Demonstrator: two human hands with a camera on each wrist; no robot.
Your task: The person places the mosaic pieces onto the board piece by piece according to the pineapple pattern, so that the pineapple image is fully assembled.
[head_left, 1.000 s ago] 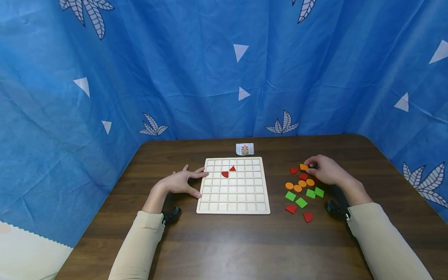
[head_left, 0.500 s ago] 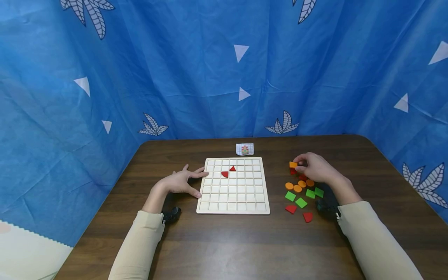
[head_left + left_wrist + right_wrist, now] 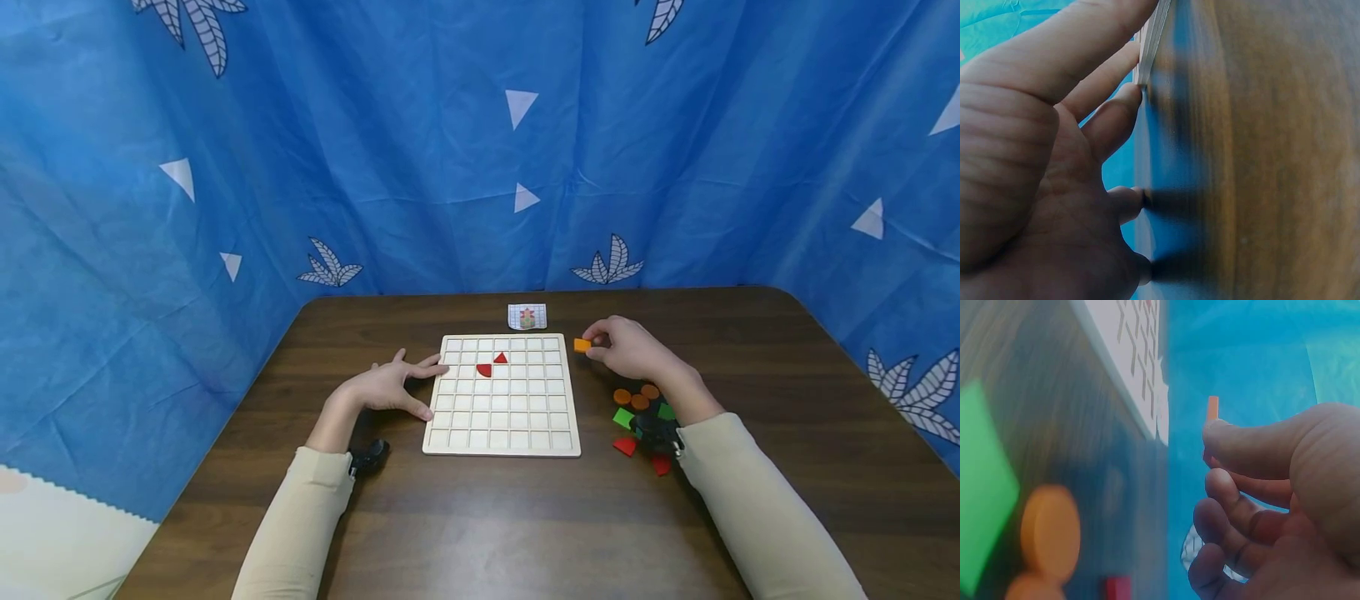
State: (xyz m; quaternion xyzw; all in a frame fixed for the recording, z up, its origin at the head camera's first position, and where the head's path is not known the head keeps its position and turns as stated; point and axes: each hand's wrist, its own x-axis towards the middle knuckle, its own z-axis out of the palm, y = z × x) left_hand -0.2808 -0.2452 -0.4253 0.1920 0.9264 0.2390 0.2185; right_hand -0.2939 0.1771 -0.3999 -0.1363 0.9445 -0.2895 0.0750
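A white gridded board (image 3: 519, 403) lies flat on the table. My left hand (image 3: 385, 390) rests at its left edge with fingers spread, thumb and a finger touching the rim. In the left wrist view the board's edge (image 3: 1155, 40) shows beside the thumb. Between thumb and forefinger, my right hand (image 3: 633, 348) pinches an orange square tile (image 3: 582, 345). The right wrist view shows this tile (image 3: 1212, 407) edge-on, raised off the table. On the board sit a red quarter-circle (image 3: 484, 370) and a red triangle (image 3: 501, 358), diagonally adjacent.
Below the right hand lie several loose pieces: orange discs (image 3: 622, 397), green tiles (image 3: 623, 418) and red pieces (image 3: 624, 447), partly covered by the right wrist and its camera. A small printed card (image 3: 527, 317) lies behind the board. A blue curtain (image 3: 465, 167) hangs behind the table.
My right hand has carried the orange tile leftward from the loose pieces to just off the board's upper right corner. My left hand has stayed at the board's edge.
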